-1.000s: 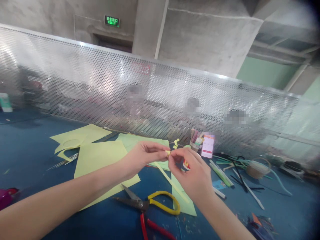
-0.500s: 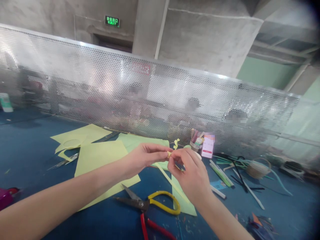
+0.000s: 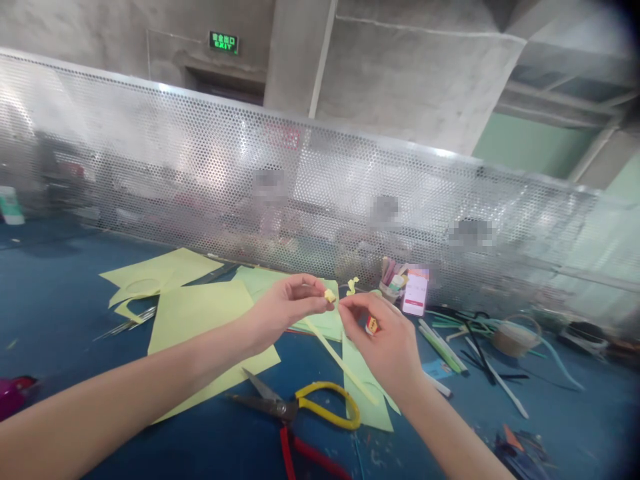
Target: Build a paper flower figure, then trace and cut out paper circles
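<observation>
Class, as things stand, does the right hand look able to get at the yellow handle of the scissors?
Probably yes: the right hand is close by, the yellow handle of the scissors lies uncovered, and nothing seems to block the way between them.

Classify the room around me as a handicraft workspace in a bare concrete building: the blue tabletop (image 3: 55, 277) carries open scissors (image 3: 286, 408), cut yellow paper sheets (image 3: 200, 317) and a small basket (image 3: 515, 339). A perforated metal screen (image 3: 195, 160) lines the table's far side, with blurred figures (image 3: 270, 217) showing at it. Above it, the unfinished wall (image 3: 410, 87) and lit exit sign (image 3: 223, 43) indicate shared premises rather than a home.
</observation>
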`<move>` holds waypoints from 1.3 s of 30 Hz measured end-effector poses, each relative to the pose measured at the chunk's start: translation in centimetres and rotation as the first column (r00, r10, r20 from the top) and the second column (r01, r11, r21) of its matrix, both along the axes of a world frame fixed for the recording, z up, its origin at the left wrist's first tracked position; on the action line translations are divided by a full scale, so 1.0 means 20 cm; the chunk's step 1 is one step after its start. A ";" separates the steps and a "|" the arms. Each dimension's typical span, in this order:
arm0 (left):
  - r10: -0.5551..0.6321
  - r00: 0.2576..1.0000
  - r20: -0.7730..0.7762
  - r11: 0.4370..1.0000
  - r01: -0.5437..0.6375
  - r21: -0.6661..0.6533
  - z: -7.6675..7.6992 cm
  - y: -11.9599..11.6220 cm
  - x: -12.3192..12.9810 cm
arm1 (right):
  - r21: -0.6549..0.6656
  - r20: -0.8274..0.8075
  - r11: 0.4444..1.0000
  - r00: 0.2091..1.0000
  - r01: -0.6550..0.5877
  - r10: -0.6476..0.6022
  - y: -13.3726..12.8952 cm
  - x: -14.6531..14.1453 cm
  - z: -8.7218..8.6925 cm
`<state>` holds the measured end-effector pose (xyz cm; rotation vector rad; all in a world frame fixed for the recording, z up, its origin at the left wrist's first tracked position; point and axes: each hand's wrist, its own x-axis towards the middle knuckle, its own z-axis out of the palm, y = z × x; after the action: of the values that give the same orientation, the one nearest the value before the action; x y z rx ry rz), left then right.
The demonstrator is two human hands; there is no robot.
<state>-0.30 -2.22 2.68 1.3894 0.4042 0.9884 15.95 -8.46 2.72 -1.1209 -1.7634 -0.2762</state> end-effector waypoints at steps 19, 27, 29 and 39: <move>0.024 0.998 -0.061 0.995 -0.017 0.102 0.01 -0.03 0.00 | 0.060 0.032 0.998 0.999 0.017 -0.019 -0.01 -0.02 0.01; 0.058 0.994 -0.095 0.990 -0.045 0.132 0.01 -0.06 0.02 | 0.207 0.132 0.978 0.989 0.038 -0.066 0.00 -0.02 -0.02; 0.074 0.993 -0.091 0.987 -0.060 0.147 0.01 -0.06 0.02 | 0.197 0.133 0.980 0.990 0.028 -0.055 0.00 -0.02 -0.02; 0.057 0.995 -0.078 0.985 -0.044 0.166 -0.01 -0.01 0.00 | 0.055 0.035 0.997 0.998 -0.056 0.054 0.00 0.03 0.02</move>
<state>-0.25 -2.48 2.56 1.5793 0.4287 1.0266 16.51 -8.41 3.03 -1.0315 -1.8022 -0.3109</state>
